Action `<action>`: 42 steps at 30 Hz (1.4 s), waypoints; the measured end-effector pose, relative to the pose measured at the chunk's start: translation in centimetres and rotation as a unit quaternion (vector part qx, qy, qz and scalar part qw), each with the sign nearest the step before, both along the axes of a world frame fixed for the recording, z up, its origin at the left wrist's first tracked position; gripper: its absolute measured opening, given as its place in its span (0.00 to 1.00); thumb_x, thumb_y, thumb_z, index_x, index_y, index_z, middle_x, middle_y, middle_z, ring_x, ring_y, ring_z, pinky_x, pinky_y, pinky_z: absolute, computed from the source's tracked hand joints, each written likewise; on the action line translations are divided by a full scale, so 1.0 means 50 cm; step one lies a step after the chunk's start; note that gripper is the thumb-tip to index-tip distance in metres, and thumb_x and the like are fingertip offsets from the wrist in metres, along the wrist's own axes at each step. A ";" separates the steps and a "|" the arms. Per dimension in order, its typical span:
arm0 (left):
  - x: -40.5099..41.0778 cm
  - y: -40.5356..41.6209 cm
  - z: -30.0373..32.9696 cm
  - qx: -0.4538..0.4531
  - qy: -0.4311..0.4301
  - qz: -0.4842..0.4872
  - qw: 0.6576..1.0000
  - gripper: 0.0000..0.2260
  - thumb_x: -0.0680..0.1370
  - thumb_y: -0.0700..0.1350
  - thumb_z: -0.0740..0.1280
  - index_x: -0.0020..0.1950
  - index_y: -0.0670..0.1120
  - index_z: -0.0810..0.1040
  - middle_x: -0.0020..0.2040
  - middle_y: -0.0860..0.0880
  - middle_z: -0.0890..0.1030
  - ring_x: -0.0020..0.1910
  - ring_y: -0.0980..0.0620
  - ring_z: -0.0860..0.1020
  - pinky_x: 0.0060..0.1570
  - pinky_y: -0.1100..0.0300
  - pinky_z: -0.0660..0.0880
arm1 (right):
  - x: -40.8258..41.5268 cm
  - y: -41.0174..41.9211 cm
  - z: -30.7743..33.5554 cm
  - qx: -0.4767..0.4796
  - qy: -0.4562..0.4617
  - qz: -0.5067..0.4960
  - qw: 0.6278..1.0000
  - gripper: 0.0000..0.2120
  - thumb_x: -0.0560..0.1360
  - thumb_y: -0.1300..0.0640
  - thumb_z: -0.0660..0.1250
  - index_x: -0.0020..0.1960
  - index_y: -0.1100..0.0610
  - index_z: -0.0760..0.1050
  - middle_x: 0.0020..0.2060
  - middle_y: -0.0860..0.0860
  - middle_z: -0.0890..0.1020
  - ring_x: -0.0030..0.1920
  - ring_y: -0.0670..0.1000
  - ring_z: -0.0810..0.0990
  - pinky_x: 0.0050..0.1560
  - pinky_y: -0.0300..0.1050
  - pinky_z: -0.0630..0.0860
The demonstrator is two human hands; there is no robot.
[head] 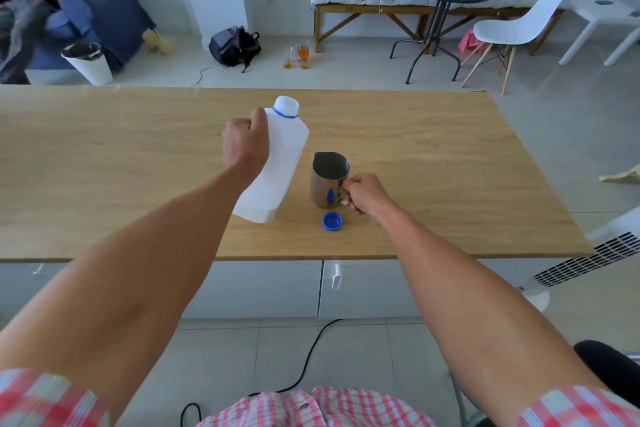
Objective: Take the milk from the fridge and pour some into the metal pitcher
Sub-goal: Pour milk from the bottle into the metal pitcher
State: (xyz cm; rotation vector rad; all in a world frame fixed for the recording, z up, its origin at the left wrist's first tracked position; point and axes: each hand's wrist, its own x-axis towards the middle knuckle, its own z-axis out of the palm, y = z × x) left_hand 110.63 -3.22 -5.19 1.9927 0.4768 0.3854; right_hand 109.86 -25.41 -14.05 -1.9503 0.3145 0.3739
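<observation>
The white milk bottle (pixel 277 156), uncapped, is gripped near its neck by the closed left hand (pixel 244 146) and held tilted above the wooden surface (pixel 433 163). The metal pitcher (pixel 328 179) stands just beside it, its handle pinched by the right hand (pixel 363 193). A blue cap (pixel 332 221) lies in front of the pitcher.

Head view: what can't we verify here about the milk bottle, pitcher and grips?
- Milk level in the milk bottle: the opaque white wall hides it.
- Metal pitcher contents: the interior is dark and seen at a slant, so any milk cannot be told.
- Left hand fingers: wrapped behind the bottle, out of sight.
- Pitcher handle: covered by the right hand.
- Blue cap: too small to read any detail.
</observation>
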 end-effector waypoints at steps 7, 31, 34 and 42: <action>0.019 -0.011 0.019 0.174 0.071 -0.094 0.978 0.20 0.79 0.55 0.57 0.32 0.46 0.59 0.30 0.50 0.63 0.29 0.49 0.61 0.31 0.57 0.58 | 0.003 0.007 -0.003 0.006 0.020 -0.023 1.000 0.10 0.84 0.60 0.59 0.49 0.60 0.78 0.34 0.55 0.75 0.27 0.50 0.67 0.24 0.41 0.61; 0.030 -0.062 -0.043 0.356 0.157 -0.173 0.905 0.19 0.81 0.51 0.54 0.34 0.43 0.69 0.34 0.46 0.70 0.29 0.48 0.67 0.30 0.57 0.63 | -0.007 0.001 0.011 0.007 0.008 -0.026 1.000 0.12 0.85 0.59 0.59 0.47 0.57 0.78 0.33 0.52 0.74 0.26 0.48 0.66 0.25 0.41 0.63; 0.032 -0.065 -0.047 0.360 0.162 -0.172 0.902 0.19 0.81 0.51 0.54 0.35 0.43 0.69 0.34 0.46 0.71 0.29 0.47 0.68 0.31 0.57 0.64 | -0.007 0.000 0.011 0.007 0.007 -0.024 1.000 0.12 0.84 0.59 0.59 0.48 0.57 0.78 0.34 0.52 0.75 0.27 0.48 0.66 0.25 0.41 0.63; 0.029 -0.081 -0.049 0.405 0.170 -0.178 0.880 0.19 0.82 0.51 0.53 0.37 0.44 0.72 0.36 0.45 0.76 0.31 0.47 0.73 0.33 0.57 0.67 | -0.011 0.002 0.017 0.010 0.005 -0.026 1.000 0.11 0.84 0.60 0.59 0.48 0.57 0.78 0.36 0.52 0.77 0.28 0.48 0.68 0.25 0.41 0.65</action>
